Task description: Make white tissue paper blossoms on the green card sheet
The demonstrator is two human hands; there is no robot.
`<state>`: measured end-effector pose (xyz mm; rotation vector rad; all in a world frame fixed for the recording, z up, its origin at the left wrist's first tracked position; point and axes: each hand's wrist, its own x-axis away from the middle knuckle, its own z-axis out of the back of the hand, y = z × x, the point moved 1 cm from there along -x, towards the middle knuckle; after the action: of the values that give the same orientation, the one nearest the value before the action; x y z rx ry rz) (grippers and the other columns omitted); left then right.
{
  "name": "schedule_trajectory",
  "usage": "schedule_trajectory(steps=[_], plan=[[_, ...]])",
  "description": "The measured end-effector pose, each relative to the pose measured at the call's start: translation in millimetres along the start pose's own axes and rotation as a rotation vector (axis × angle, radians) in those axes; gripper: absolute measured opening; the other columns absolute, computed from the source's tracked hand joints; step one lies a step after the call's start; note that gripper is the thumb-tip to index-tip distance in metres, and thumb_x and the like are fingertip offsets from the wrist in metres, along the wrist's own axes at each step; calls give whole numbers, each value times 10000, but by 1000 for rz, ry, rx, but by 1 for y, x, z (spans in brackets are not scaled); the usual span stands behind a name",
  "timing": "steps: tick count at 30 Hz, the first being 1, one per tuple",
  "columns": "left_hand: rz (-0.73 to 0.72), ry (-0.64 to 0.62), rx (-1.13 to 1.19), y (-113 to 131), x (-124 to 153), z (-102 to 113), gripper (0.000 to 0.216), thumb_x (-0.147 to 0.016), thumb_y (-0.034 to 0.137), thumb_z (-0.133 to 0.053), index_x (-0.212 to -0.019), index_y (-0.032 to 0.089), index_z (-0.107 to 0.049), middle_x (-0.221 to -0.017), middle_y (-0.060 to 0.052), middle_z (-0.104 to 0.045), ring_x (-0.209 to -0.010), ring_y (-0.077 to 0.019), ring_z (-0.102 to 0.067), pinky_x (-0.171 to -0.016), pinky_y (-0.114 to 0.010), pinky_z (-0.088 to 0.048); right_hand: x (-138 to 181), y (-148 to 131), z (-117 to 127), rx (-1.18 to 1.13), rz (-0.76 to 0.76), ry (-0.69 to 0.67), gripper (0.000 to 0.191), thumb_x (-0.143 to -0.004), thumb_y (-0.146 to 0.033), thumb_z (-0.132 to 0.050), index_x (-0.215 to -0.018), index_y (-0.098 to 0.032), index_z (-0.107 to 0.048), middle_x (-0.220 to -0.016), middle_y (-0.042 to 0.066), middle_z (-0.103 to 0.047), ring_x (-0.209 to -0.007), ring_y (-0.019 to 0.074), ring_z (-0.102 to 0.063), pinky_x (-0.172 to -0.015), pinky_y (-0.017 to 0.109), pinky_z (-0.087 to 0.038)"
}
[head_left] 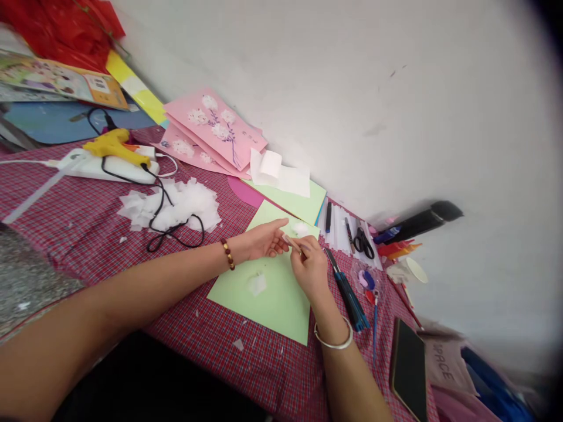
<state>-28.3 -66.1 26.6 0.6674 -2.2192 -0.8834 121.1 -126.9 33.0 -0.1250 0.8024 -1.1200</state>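
My right hand (310,264) is closed around a thin, light-brown stick (294,244) whose exact kind I cannot make out. Its pale tip points at my left hand (266,239), which is half turned up with the thumb stretched out and the fingers loosely bent. Whether the stick touches those fingers is unclear. Both hands are over a light green paper sheet (272,305). On the sheet lies a small white tissue piece (258,283), and beyond the hands sits a white tissue puff (301,229).
Left are a heap of white tissue squares (176,205), a black cord and a yellow glue gun (116,146) on a power strip. Pink cards (220,132) lean by the wall. Right are a box cutter (347,293), black scissors (363,243), a paintbrush (375,328) and a phone (409,366).
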Motion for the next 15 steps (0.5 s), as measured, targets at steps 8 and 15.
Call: schedule_trajectory(steps=[8,15], plan=[[-264,169,-472,1,4,-4,197,-755,231,-520,-597,126,-578,-601,-28,-574,-509,-92,-470,-483,-230,-314,-4,9,2,-528,-528,107,220,-824,-386,-568,-908,-201,-653,-683,-15,-539,-484,94,-360,-457,253,-293],[-548,204,-878,0,6,-4,276,-802,276,-447,-592,138,-562,-573,-10,-532,-554,-107,-469,-534,-234,-326,-4,15,-12,-652,-639,-29,282,-731,-456,-659,-800,-188,-601,-624,-29,-525,-434,71,-335,-402,232,-243]])
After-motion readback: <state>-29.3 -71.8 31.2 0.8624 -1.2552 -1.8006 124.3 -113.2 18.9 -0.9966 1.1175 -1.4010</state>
